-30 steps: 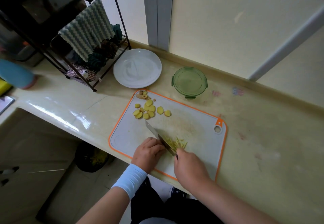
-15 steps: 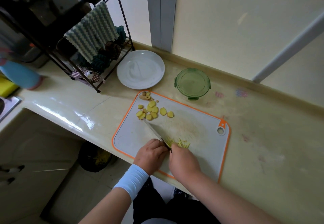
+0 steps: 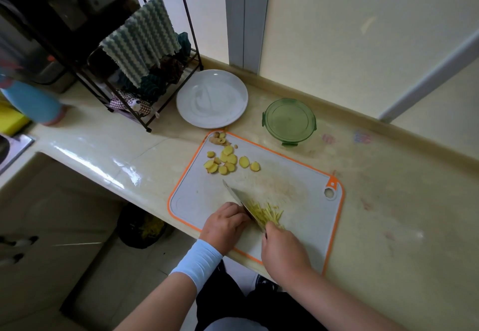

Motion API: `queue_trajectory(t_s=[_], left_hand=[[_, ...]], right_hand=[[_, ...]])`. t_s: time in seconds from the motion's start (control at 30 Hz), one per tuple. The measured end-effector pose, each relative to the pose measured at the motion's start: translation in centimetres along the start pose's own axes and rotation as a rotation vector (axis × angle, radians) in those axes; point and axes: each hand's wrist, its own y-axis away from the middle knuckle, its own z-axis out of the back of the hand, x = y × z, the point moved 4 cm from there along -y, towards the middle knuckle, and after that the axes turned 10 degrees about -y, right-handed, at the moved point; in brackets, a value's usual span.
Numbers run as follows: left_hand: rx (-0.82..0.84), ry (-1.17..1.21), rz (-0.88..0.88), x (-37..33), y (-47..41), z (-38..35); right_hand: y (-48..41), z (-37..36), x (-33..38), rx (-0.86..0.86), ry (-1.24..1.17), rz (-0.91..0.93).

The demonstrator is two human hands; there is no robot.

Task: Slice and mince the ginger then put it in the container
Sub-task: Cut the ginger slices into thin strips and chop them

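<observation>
As right hand [image 3: 282, 253] grips it, knife [image 3: 237, 197] points away-left

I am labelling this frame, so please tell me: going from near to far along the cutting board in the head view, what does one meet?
First the right hand holding the knife → ginger strips → ginger slices → ginger scraps → white plate.

Left hand [image 3: 225, 224] knuckles up, fingers [image 3: 237, 213] curled under, right hand [image 3: 283, 250] gripping knife [image 3: 238, 197]
</observation>
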Motion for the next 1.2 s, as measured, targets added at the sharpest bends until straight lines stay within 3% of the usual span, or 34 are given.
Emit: queue_trajectory(t_s=[0.23,0.57,0.97,1.2], left_hand=[[0.002,-0.002,-0.002,0.0,0.0,0.0],[-0.009,0.031,0.012,0.2,0.1,-0.1],[-0.022,0.008,0.05,0.3,0.3,-0.2],[0.006,0.023,0.028,0.2,0.2,0.1]], right_hand=[[-3.4,-0.3,2.7,-0.001,-0.001,0.047],[0.8,1.1,0.3,0.004,0.0,0.002],[-4.1,-0.4,3.4,0.024,0.029,0.04],[-1.8,1.1,2.5,0.017,0.028,0.087]])
